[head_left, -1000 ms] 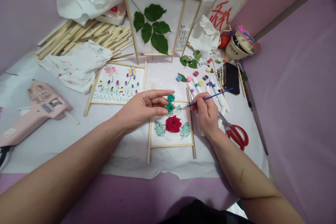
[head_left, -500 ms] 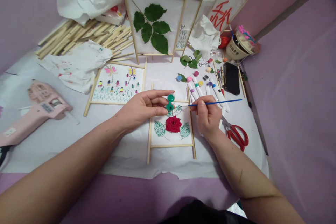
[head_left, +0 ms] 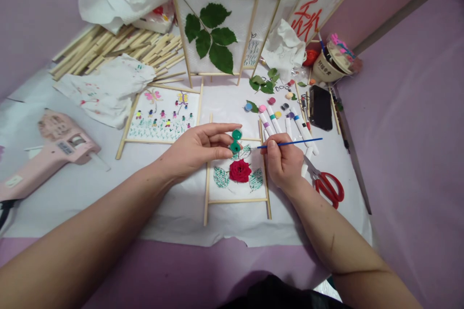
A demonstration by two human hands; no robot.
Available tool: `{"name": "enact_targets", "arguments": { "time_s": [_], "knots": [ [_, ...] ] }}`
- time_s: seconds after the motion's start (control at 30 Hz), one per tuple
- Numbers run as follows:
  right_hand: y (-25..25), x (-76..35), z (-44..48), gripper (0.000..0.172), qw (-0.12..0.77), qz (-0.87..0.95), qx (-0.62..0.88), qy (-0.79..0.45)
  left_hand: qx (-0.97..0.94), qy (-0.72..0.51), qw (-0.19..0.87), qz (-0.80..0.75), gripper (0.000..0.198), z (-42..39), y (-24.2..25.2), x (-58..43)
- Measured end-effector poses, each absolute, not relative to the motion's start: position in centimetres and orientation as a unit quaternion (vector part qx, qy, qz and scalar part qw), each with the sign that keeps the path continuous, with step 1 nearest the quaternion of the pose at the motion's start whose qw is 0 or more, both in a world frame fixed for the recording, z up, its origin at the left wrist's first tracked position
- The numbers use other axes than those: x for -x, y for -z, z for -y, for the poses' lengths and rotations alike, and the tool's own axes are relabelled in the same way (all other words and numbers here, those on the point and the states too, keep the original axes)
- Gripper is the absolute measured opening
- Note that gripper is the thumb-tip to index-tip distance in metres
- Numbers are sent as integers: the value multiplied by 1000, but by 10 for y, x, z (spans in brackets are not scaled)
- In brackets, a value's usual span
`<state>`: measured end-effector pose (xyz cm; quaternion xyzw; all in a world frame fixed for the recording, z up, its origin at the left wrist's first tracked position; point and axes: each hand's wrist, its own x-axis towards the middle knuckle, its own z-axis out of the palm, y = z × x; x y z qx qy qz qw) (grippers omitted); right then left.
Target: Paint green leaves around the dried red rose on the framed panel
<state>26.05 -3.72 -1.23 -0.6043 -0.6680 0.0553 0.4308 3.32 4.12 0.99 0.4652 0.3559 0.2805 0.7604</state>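
My left hand [head_left: 197, 147] pinches a small green paint pot [head_left: 235, 147] by its side, the round lid flipped up. In my right hand [head_left: 284, 159] is a thin blue paintbrush [head_left: 297, 142], held like a pen. Its tip points left, close to the pot and above the upper drawn leaves; whether it touches anything I cannot tell. Below both hands lies a small framed picture [head_left: 237, 190] with wooden sticks along its edges. A red rose [head_left: 239, 171] sits at its middle, with green-dotted leaves drawn around it. The left hand hides the picture's upper left part.
Left of me lies a pink glue gun [head_left: 68, 142], near a framed drawing [head_left: 163, 116] and wooden sticks [head_left: 108, 53]. Markers [head_left: 302, 128], a phone [head_left: 321, 107] and red-handled scissors [head_left: 329, 187] lie on the right. A standing leaf frame [head_left: 213, 24] rises behind.
My right hand has shifted slightly left with the paintbrush, bringing its tip nearer the paint pot. The left hand has barely moved.
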Motion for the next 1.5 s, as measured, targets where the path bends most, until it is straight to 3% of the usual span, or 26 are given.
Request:
{"name": "enact_targets", "arguments": {
  "time_s": [0.43, 0.67, 1.1, 1.5],
  "knots": [
    [14, -261, 38, 17, 440, 661, 604, -63, -463, -283, 760, -358, 54, -41, -10, -34],
    [13, -260, 40, 26, 469, 651, 593, -72, -463, -282, 762, -354, 53, -40, -9, -33],
    [21, -263, 34, 27, 516, 586, 592, -199, -447, -282, 776, -343, 51, -42, -9, -34],
    [19, -263, 36, 29, 494, 616, 602, -120, -452, -286, 773, -342, 51, -41, -8, -34]
  ]
}}
